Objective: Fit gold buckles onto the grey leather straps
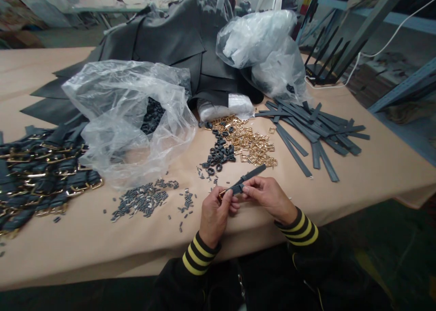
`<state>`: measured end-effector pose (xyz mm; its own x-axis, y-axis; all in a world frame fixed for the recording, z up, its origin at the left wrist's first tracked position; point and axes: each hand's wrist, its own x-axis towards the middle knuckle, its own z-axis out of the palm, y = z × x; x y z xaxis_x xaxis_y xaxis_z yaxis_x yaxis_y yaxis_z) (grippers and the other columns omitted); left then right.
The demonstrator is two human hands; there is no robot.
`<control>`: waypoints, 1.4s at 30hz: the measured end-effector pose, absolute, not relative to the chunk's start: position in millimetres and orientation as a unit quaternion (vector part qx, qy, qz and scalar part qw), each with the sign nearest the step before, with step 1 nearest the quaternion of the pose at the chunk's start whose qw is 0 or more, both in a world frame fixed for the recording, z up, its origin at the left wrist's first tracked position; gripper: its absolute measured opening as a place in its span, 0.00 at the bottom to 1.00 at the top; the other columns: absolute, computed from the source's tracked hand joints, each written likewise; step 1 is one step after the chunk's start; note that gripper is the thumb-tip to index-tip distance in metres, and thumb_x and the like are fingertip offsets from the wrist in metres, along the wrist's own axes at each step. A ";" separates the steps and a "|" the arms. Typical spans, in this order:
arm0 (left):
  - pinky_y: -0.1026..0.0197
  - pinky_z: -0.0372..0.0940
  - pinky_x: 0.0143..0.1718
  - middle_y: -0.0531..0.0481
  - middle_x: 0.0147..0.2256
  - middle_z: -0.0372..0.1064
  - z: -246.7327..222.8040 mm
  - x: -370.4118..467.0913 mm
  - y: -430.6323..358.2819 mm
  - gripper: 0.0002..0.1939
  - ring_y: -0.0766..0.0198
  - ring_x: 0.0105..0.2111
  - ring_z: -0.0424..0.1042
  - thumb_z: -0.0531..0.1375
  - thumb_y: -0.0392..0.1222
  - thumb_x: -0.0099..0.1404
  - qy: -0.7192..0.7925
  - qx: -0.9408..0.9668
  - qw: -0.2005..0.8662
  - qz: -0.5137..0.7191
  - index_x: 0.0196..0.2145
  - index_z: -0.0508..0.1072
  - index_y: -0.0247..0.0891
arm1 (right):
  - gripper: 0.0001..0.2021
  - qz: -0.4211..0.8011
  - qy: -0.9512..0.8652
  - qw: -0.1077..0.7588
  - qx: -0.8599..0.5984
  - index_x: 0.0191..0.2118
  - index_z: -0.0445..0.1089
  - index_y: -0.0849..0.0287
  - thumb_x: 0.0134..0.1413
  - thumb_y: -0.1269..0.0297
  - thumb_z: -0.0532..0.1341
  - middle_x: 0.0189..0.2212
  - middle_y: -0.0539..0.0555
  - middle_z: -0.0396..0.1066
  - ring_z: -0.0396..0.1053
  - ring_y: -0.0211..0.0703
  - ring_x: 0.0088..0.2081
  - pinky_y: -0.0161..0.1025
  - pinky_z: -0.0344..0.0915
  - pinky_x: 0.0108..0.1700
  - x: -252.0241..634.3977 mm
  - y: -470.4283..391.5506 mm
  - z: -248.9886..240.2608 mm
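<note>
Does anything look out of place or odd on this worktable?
Mainly what looks like a black router, antennas up, at the far right corner of the table: electronics seem odd beside dark straps. Some small grey pieces also lie scattered outside their main heap, perhaps just normal work mess. The held strap shows no clear damage.

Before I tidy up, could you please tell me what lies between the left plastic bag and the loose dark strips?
The head view shows gold-coloured buckles, small dark loops and a white packet there.
</note>
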<state>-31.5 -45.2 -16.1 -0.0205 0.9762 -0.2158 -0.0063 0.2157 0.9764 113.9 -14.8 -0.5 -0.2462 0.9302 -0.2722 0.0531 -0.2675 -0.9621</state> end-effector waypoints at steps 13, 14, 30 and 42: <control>0.69 0.61 0.19 0.54 0.20 0.66 -13.8 -39.2 -38.7 0.10 0.73 0.16 0.64 0.53 0.45 0.61 0.513 0.494 0.581 0.394 0.27 0.63 0.34 | 0.11 0.630 -0.438 0.401 -0.500 0.29 0.65 0.63 0.42 0.60 0.63 0.21 0.49 0.68 0.67 0.34 0.24 0.34 0.65 0.30 113.7 -18.5 -15.0; 0.70 0.61 0.18 0.55 0.19 0.65 -13.4 -40.2 -37.8 0.11 0.73 0.16 0.64 0.53 0.45 0.60 0.511 0.497 0.586 0.386 0.27 0.63 0.34 | 0.11 0.634 -0.427 0.405 -0.502 0.29 0.65 0.63 0.42 0.60 0.63 0.21 0.48 0.68 0.67 0.34 0.24 0.34 0.65 0.30 113.4 -19.6 -16.4; 0.71 0.54 0.15 0.57 0.15 0.61 -12.3 -41.2 -36.6 0.12 0.74 0.13 0.59 0.54 0.47 0.59 0.507 0.493 0.605 0.365 0.25 0.63 0.35 | 0.11 0.594 -0.464 0.424 -0.501 0.30 0.68 0.62 0.44 0.59 0.62 0.22 0.49 0.68 0.67 0.34 0.22 0.34 0.67 0.28 102.7 -25.5 -19.6; 0.70 0.53 0.13 0.57 0.14 0.58 -21.5 -34.0 -45.5 0.17 0.73 0.12 0.56 0.48 0.51 0.62 0.557 0.488 0.538 0.403 0.25 0.64 0.36 | 0.06 0.608 -0.564 0.336 -0.447 0.30 0.66 0.61 0.49 0.64 0.58 0.20 0.47 0.68 0.67 0.35 0.24 0.33 0.64 0.29 99.7 -22.0 -3.0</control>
